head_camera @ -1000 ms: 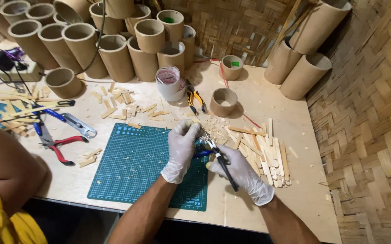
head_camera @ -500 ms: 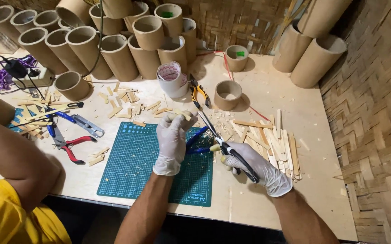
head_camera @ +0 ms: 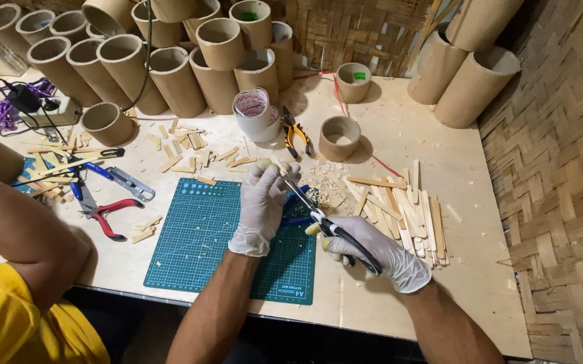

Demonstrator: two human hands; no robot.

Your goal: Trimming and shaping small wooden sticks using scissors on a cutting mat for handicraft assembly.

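- Two gloved hands work near the middle of the frame, over the right edge of the green cutting mat (head_camera: 197, 243) on the pale worktable (head_camera: 467, 269).
- Left hand (head_camera: 259, 205) is closed around a short wooden stick (head_camera: 279, 168), pinching it by its upper end; the stick's far end is hidden behind the fingers.
- Right hand (head_camera: 379, 255) is wrapped round the black handles of a pair of scissors (head_camera: 318, 216), whose blades reach up-left to meet the stick — whether they have bitten through I cannot tell.
- Compared with half a second ago the left hand has turned and slid a little lower, and the scissors have swung from lying beside the stick to pointing at it; I judge a snip is being made or is about to close.
- Small wood chips (head_camera: 325, 182) lie just right of the blades, and a fan of long wooden sticks (head_camera: 406, 209) lies to the right of centre.
- Cardboard tubes (head_camera: 170, 67) stand stacked along the top of the frame — a short cardboard ring (head_camera: 338, 135) sits apart from them.
- At the left, another person's bare arm (head_camera: 21, 229) rests near red-handled pliers (head_camera: 106, 212).
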